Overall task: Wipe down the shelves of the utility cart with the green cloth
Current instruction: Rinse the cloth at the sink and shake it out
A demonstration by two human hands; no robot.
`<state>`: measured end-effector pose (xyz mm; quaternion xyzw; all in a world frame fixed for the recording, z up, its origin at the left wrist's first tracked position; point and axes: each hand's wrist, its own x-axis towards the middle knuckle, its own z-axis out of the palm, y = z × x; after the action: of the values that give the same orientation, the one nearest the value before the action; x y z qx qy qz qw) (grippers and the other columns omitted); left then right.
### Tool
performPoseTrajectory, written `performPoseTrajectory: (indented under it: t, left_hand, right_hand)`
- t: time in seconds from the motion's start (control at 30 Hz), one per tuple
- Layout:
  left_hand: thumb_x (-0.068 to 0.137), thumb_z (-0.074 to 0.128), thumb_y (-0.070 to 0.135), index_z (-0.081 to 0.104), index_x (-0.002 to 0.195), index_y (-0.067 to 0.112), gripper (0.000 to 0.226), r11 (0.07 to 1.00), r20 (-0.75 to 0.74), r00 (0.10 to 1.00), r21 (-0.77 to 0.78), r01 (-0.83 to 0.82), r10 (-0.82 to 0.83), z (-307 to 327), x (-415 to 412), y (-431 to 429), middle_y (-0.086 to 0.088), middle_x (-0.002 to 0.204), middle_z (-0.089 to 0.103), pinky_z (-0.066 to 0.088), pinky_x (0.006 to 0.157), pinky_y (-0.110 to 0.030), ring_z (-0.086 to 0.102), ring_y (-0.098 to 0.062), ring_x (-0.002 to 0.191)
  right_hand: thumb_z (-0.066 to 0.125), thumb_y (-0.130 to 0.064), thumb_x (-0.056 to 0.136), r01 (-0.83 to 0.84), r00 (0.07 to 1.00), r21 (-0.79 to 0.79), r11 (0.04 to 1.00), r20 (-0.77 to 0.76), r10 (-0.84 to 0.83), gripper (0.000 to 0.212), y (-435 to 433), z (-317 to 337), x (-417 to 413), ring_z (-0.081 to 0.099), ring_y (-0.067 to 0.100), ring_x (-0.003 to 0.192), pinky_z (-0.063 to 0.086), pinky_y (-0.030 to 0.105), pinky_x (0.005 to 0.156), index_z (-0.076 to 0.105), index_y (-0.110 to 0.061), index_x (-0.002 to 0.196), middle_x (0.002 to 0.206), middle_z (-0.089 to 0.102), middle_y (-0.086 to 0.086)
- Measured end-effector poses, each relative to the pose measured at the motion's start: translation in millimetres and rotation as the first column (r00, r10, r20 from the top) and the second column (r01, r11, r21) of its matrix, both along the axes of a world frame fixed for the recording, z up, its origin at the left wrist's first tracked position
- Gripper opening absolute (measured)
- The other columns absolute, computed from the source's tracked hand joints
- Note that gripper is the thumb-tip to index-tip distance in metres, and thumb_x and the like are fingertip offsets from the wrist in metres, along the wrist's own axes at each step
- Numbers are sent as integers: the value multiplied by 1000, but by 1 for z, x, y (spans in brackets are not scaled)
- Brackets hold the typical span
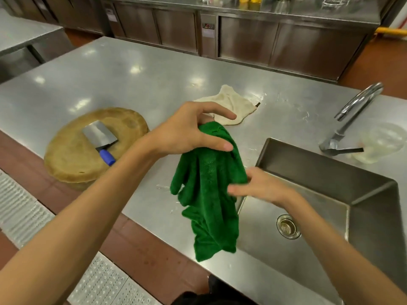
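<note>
The green cloth [211, 194] hangs in folds above the steel counter's front edge, just left of the sink. My left hand [189, 130] pinches its top end between thumb and fingers and holds it up. My right hand [259, 186] grips the cloth's right side about halfway down, fingers blurred. The utility cart is not in view.
A steel counter [110, 80] carries a round wooden chopping board [72, 159] with a blue-handled cleaver [100, 136] at left, and a beige cloth [231, 104] behind my left hand. The sink [326, 190] and tap [354, 108] lie at right, beside a clear plastic container [383, 142]. Steel cabinets stand behind.
</note>
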<state>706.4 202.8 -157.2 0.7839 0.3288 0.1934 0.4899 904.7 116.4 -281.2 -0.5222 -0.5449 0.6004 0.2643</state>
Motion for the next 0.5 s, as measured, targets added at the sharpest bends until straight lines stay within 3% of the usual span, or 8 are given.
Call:
performPoseTrajectory:
  t: [0.07,0.13,0.37,0.5]
  left_hand:
    - [74,84,11,64,123,16,53,999,1,999,-21,-36,36,1,-3,11,-22,91,73,62,75,-41,74,-31,81]
    - [74,85,13,64,123,18,53,998,-7,999,-25,-53,53,3,-6,21,-20,89,74,62,74,-38,74,-28,81]
    - [75,85,22,64,122,22,51,996,-55,998,89,10,-5,-8,-12,61,-16,87,74,62,76,-40,73,-28,82]
    - [78,84,30,64,121,25,48,993,-39,999,116,24,-20,-25,-12,90,-12,85,75,60,81,-41,73,-23,81]
  right_hand:
    - [87,-25,71,-59,997,-46,997,46,61,53,-5,-29,-9,64,11,112,49,38,101,64,-30,119,119,69,-9]
    - [89,-25,66,-35,997,-85,996,65,41,61,-9,-53,-20,64,7,112,48,39,104,63,-33,120,119,69,-13]
    - [89,-37,65,111,990,-93,989,102,-101,57,-5,-61,-46,66,5,105,52,37,98,66,-32,118,114,71,-13]
    - [88,-31,67,250,968,-56,967,20,-250,52,-9,-38,-63,68,12,105,53,40,96,68,-28,115,112,72,-7]
